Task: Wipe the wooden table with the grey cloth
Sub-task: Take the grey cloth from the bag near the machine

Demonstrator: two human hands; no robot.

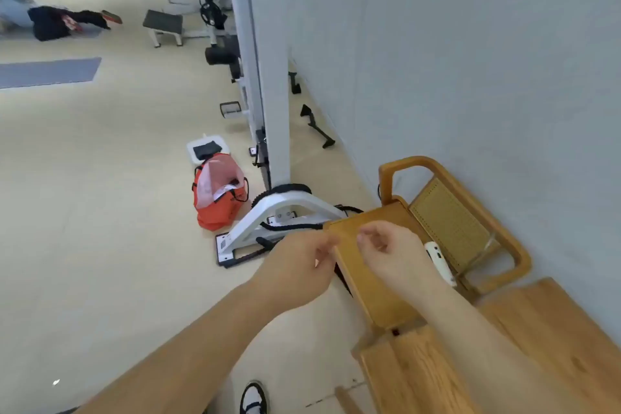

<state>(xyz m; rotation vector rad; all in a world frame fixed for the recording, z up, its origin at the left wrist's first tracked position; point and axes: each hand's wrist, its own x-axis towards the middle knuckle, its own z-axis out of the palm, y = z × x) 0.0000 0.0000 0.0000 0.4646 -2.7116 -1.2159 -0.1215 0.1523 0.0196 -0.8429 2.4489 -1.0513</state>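
A black-and-white shoe (253, 398) was seen at the bottom edge of the frame, on the pale floor (100, 212). Thick wooden panels (554, 329) filled the lower right corner. Two bare forearms were extended from the lower edge toward the centre.

The left hand (299, 265) was held just left of centre, at the left edge of the bench (369, 282). The right hand (393, 255) was held beside it, over the bench top, and the two hands were separated by a narrow gap. The fingers (324, 244) of each hand were loosely curled, with thumb and forefinger tips brought close together. Whether anything was pinched between them could not be told because of blur. Contact between hands and bench could not be determined either.

The bench, a flat wooden top, was located right of centre, near the grey wall (470, 44). A white handset-like object (440, 262) lay just right of the right hand, beside a wooden frame with a woven cane panel (450, 222).

Beyond the bench, a white machine base (289, 208) stood on the floor, with an orange bag (218, 198) just to its left. A white pillar (265, 77) rose behind them. A grey-purple mat (47, 72) lay at the left edge. A small step (163, 25) and a person on the floor (13, 3) were seen in the upper left.
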